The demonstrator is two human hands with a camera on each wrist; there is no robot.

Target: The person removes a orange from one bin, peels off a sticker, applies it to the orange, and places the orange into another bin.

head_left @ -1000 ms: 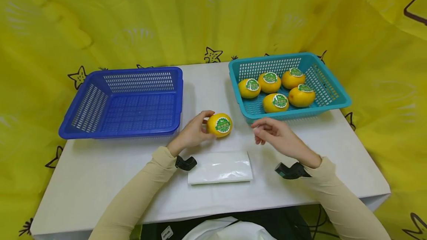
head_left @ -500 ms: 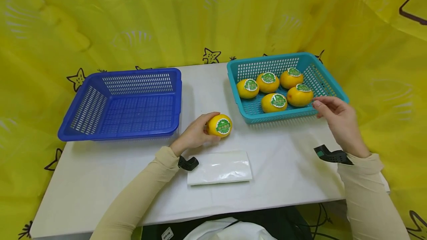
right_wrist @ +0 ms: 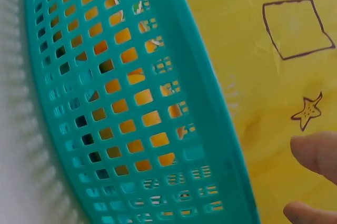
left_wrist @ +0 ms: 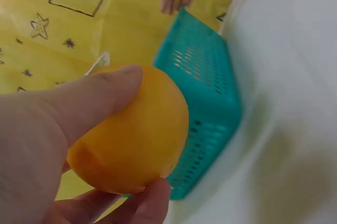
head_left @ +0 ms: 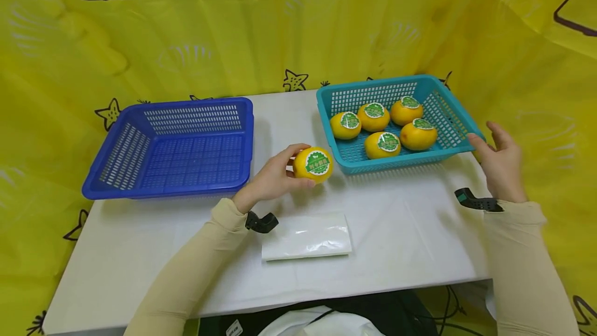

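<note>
My left hand [head_left: 275, 175] grips a yellow-orange fruit [head_left: 313, 165] that bears a round green and white sticker. It is held up over the middle of the table, left of the teal basket. In the left wrist view, the thumb and fingers press the fruit [left_wrist: 139, 134] from opposite sides. At the front right corner of the teal basket [head_left: 396, 164] is my right hand [head_left: 501, 165], its thumb and fingers spread apart. Whether the thumb touches the rim, I cannot tell. Several similar stickered fruits [head_left: 382, 145] lie inside that basket.
A blue basket [head_left: 168, 191], with no fruit in it, stands at the left of the white-covered table [head_left: 154, 253]. Flat white plastic packaging [head_left: 307, 236] lies near the front. A yellow patterned curtain [head_left: 252, 30] hangs behind.
My right hand has moved right from the front of the teal basket to its right corner. My left hand has taken hold of the fruit and lifted it slightly off the table.
</note>
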